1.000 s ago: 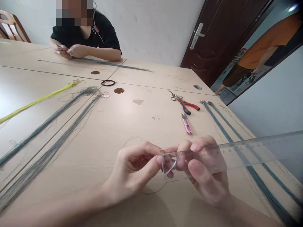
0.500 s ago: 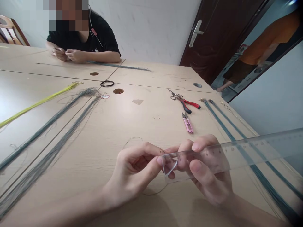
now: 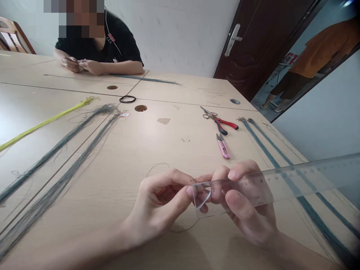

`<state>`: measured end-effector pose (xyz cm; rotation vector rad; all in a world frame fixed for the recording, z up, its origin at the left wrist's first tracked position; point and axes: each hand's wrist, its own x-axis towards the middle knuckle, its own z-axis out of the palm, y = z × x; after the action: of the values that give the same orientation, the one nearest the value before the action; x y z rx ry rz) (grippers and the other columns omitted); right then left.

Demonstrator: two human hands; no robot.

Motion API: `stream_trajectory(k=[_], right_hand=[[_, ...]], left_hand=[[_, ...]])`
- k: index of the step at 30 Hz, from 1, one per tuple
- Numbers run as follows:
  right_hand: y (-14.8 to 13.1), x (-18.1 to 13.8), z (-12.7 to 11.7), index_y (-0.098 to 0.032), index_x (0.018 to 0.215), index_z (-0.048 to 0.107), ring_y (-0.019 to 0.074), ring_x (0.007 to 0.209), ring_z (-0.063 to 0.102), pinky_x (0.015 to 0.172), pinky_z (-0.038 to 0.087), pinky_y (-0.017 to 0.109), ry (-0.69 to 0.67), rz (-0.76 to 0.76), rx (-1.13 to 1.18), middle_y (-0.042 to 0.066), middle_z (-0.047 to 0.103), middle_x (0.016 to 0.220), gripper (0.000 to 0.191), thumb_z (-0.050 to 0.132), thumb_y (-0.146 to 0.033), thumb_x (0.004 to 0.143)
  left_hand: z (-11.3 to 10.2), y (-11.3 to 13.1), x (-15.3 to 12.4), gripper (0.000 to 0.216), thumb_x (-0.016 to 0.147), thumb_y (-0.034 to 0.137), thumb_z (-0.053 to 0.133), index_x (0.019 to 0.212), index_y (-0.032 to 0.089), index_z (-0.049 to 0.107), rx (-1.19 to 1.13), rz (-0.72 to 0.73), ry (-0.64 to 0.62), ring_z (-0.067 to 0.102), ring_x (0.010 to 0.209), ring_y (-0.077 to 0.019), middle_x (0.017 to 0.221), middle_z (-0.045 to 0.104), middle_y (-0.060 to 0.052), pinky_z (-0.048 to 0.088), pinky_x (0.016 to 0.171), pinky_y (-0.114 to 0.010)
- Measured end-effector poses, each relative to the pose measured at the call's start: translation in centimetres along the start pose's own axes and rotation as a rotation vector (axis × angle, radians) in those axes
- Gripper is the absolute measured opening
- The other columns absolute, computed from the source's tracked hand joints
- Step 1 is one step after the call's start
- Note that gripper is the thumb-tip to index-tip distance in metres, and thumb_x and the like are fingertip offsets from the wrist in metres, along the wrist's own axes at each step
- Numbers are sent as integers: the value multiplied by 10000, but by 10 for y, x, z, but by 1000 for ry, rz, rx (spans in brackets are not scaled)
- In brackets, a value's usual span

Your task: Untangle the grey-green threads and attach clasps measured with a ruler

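My right hand [image 3: 250, 202] grips a clear plastic ruler [image 3: 281, 183], which slants up to the right with its zero end toward my left hand. A small triangular shape shows at that end. My left hand [image 3: 163, 202] pinches a tiny fish hook [image 3: 192, 180] between thumb and forefinger, right at the ruler's corner. The hook's bend sticks up above the fingertips; its shank is hidden. Thin line [image 3: 185, 229] curves out below my left hand, and a loop of line [image 3: 157, 165] shows behind it.
Pliers with red and black handles [image 3: 225, 123], scissors [image 3: 208, 112] and pink thread snips [image 3: 223, 148] lie ahead. Grey-green line bundles [image 3: 70, 165] and a yellow bundle [image 3: 45, 123] are left; more bundles [image 3: 306, 210] right. A co-worker [image 3: 118, 45] sits opposite; another person [image 3: 320, 56] stands beyond the door.
My hands, the hook and the ruler have stayed practically still. The person beyond the doorway has shifted position, with both feet now showing.
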<state>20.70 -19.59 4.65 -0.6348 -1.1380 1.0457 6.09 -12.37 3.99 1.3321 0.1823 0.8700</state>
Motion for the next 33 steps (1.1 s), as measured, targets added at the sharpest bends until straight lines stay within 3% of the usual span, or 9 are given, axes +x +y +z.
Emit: stream_trajectory(k=[26,33], right_hand=[[0,0,-1,-287,987,453,145,752,606,734,534,419,8,12,-43,-12,528,774,158,465,-162,891],[0,0,-1,-287,979,451,156,760,610,681,546,392,26,10,-64,-6,545,769,143,475,-180,888]], left_hand=[[1,1,1,106,892,140,515,836,147,605,31,-22,18,656,668,-130,733,679,-25,552,657,-260],[0,0,0,98,889,137,517,845,151,603,23,-15,14,653,651,-125,730,677,-19,553,641,-257]])
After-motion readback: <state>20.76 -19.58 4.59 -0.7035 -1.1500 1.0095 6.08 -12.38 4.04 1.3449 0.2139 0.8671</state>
